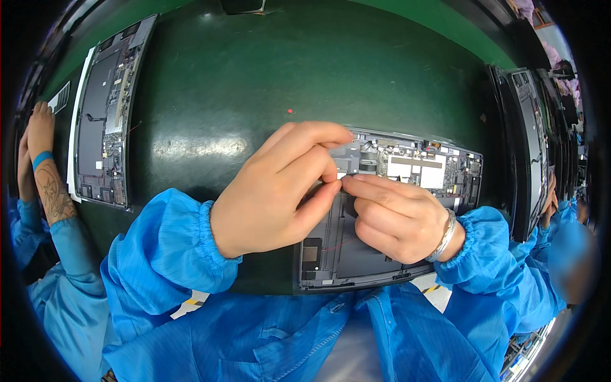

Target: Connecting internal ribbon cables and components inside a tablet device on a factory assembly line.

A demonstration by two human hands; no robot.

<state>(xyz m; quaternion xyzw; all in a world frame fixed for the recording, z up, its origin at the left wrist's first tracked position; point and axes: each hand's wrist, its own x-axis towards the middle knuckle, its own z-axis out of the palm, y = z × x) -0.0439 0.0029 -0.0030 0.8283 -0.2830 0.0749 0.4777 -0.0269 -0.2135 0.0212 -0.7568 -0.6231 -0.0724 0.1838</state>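
In front of me an opened laptop base [469, 167] lies on the green bench, its circuit board along the far side and dark battery cells on the near side. My left hand [273, 191] comes over its left part, thumb and index finger pinched together. My right hand [401, 216], with a silver bracelet at the wrist, rests over the middle of the base, its fingers curled and pinching too. The fingertips of both hands meet just below the board. Whatever sits between them is too small or hidden to make out. A thin red wire [337, 244] crosses the battery area.
Another opened laptop base [102, 121] lies at the left, near a co-worker's tattooed forearm [49, 184]. Several laptop parts [525, 140] stand on edge at the right. A dark object [243, 6] is at the far edge; a red spot [289, 111] shows on the green bench [210, 83].
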